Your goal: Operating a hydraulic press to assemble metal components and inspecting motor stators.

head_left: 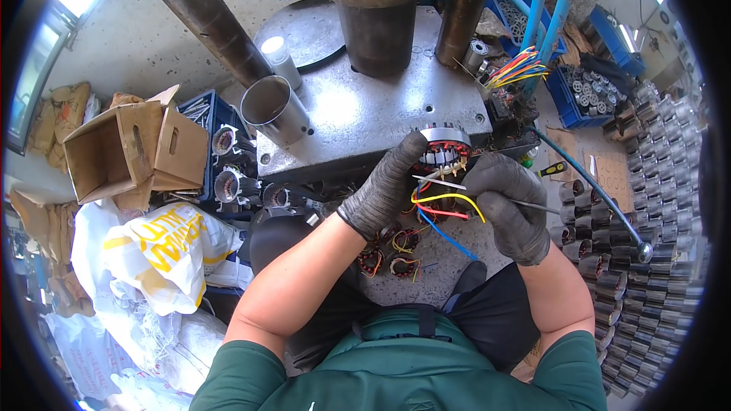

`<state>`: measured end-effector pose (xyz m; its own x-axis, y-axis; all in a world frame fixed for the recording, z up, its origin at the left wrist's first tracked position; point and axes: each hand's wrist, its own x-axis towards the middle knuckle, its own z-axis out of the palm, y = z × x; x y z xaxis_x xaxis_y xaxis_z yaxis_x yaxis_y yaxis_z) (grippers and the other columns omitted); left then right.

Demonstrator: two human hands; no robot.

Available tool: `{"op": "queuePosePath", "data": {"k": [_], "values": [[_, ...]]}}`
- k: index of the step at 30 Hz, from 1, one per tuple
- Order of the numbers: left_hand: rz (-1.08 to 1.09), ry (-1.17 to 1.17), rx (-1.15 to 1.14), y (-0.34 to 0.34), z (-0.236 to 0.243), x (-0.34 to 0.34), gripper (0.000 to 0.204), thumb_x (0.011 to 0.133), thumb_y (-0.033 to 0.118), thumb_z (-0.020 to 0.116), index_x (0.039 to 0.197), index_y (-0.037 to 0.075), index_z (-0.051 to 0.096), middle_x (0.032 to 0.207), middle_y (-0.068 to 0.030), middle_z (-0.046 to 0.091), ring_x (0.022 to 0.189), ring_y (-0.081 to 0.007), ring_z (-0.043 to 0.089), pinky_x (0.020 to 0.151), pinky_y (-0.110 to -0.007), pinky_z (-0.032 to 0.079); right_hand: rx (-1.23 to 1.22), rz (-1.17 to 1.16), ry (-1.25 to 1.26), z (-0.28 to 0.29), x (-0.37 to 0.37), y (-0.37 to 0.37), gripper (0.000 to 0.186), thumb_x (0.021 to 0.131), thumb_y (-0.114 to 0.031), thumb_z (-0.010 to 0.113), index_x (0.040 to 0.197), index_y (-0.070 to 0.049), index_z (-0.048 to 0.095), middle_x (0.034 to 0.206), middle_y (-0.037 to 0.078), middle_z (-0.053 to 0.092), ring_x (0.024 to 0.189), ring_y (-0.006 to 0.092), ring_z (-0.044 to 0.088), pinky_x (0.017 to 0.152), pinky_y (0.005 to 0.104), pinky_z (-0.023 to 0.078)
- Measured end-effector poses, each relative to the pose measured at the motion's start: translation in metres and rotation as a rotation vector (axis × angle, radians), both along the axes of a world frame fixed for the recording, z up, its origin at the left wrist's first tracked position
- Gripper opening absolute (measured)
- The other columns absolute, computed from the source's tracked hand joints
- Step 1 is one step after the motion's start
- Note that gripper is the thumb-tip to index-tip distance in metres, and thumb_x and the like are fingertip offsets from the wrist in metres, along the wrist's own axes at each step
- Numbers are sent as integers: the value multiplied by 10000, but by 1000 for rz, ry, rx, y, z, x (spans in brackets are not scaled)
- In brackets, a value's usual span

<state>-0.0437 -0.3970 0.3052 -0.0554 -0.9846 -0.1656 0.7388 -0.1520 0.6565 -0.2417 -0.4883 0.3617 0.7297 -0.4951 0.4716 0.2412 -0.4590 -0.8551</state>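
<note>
A motor stator (445,144), with a metal ring, white insulation and red-brown windings, is gripped by my left hand (391,179) in a dark grey glove, near the front edge of the press bed. Yellow, red and blue lead wires (435,234) hang from its near side. Closed round a thin metal rod (537,206) is my gloved right hand (514,205), just right of the stator. The rod's pale end reaches across below the windings, close to the wires. Whether its tip touches the stator I cannot tell.
A steel press bed (365,118) with thick columns stands ahead, bearing an empty metal cylinder (276,110) and a white bottle (282,61). A lever (594,190) slants at right, before stacked metal sleeves (647,289). Several stators (403,266) lie below; cardboard box (137,144) at left.
</note>
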Motion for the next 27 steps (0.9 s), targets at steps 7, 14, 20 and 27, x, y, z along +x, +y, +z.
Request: {"op": "queuePosePath", "data": {"k": [7, 14, 20, 27], "values": [[-36, 81, -37, 2, 7, 2, 1045, 856, 784, 785, 1490, -20, 578, 1346, -206, 723, 1212, -288, 746, 1041, -464, 630, -21, -224, -246, 0, 4, 2, 241, 1054, -188, 601, 1137, 9, 713, 963, 97, 711, 777, 166, 611, 683, 308, 494], [243, -591, 5, 7, 7, -1, 1110, 831, 787, 816, 1499, -45, 507, 1304, -201, 708, 1209, -262, 713, 1065, -416, 593, -743, -257, -140, -7, 20, -16, 467, 774, 49, 894, 1159, -92, 670, 1084, 92, 770, 957, 298, 740, 822, 390, 609], [414, -530, -100, 6, -2, 1, 1132, 753, 566, 984, 1543, -27, 430, 1384, -181, 649, 1298, -258, 656, 1131, -410, 549, -663, -309, -162, -13, 17, -11, 445, 801, 40, 896, 1141, -106, 649, 1091, 110, 755, 965, 288, 733, 842, 416, 602], [829, -1366, -652, 5, -8, 21, 1182, 674, 241, 1077, 1605, 71, 368, 1526, -205, 540, 1374, -308, 617, 1147, -448, 547, 288, -250, -84, -17, 13, 0, 263, 1041, -257, 694, 1203, -53, 659, 1107, 73, 724, 983, 167, 683, 911, 332, 557]]}}
